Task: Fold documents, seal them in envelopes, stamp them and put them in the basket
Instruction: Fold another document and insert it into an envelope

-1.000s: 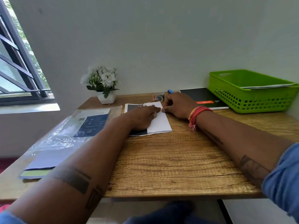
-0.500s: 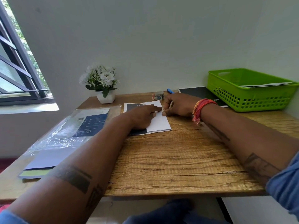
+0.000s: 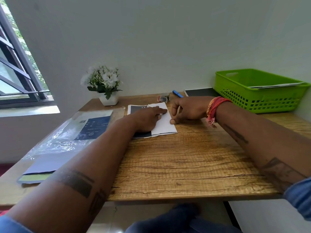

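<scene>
The folded document lies at the far middle of the wooden table. The left hand presses flat on it, fingers straight; the right hand, fingers loosely curled and grasping nothing, touches its right edge with the thumb. The green basket sits far right; bare wood stretches toward the near edge.
</scene>
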Action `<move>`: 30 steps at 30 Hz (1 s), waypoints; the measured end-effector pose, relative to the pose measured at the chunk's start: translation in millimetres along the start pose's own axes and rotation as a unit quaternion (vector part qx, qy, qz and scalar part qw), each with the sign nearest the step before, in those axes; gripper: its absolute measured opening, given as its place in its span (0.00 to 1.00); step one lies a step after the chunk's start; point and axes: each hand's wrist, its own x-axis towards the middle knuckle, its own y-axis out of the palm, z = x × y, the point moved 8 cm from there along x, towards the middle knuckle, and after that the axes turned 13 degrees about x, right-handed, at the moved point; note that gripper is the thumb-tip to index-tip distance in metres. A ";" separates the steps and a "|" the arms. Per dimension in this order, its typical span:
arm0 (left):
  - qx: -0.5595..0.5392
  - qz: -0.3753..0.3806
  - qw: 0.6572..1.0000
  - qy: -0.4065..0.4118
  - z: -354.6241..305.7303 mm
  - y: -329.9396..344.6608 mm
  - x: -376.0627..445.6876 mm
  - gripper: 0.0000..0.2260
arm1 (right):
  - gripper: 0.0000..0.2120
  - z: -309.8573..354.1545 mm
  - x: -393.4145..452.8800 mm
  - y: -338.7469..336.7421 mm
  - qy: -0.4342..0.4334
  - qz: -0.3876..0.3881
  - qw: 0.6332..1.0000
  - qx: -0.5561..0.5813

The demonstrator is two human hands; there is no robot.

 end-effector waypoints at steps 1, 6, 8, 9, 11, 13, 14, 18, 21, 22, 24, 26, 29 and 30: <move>-0.001 0.000 1.000 0.000 0.0 -0.1 0.1 0.21 | 0.13 0.1 -1.1 0.6 0.002 0.005 1.000 -0.003; -0.004 0.000 1.000 -0.001 0.0 0.3 0.4 0.21 | 0.14 0.2 -6.3 2.0 0.011 0.027 1.000 -0.012; -0.001 0.002 1.000 -0.002 0.1 0.4 0.4 0.21 | 0.13 0.8 -8.3 2.9 0.012 0.038 0.999 -0.010; 0.001 0.002 1.000 -0.003 0.2 0.5 0.4 0.21 | 0.13 1.1 -9.5 3.2 0.012 0.042 0.999 -0.012; 0.004 0.001 1.000 -0.002 -0.1 0.1 0.0 0.22 | 0.13 2.1 -12.1 3.8 0.011 0.048 0.999 -0.016; 0.002 0.002 1.000 0.000 -0.4 0.2 -0.5 0.22 | 0.14 3.5 -14.7 4.3 0.007 0.052 0.998 -0.017; 0.001 0.002 1.000 0.000 -0.3 0.4 -0.7 0.21 | 0.14 3.9 -15.9 4.6 0.007 0.055 0.998 -0.018; 0.000 0.002 1.000 -0.001 -1.0 -0.2 -3.2 0.21 | 0.17 4.3 -19.1 5.0 0.006 0.061 0.998 -0.027; 0.001 0.001 1.000 -0.002 -2.5 -2.0 -5.7 0.21 | 0.18 4.2 -19.9 4.9 0.006 0.065 0.997 -0.032; 0.002 0.002 1.000 -0.002 -3.2 -2.6 -6.2 0.21 | 0.18 3.9 -20.0 5.0 0.008 0.069 0.997 -0.034; 0.006 0.004 1.000 -0.002 -4.0 -3.1 -6.8 0.21 | 0.20 2.9 -20.1 5.4 0.010 0.077 0.996 -0.042; 0.006 0.005 1.000 -0.003 -4.4 -3.1 -7.4 0.21 | 0.22 2.3 -20.4 5.9 0.011 0.085 0.995 -0.048; 0.002 0.003 1.000 -0.003 -4.3 -3.4 -8.1 0.21 | 0.24 3.5 -20.7 6.8 0.013 0.101 0.994 -0.047; 0.001 0.003 1.000 -0.004 -3.9 -3.4 -8.4 0.21 | 0.25 3.6 -20.7 7.2 0.014 0.107 0.993 -0.045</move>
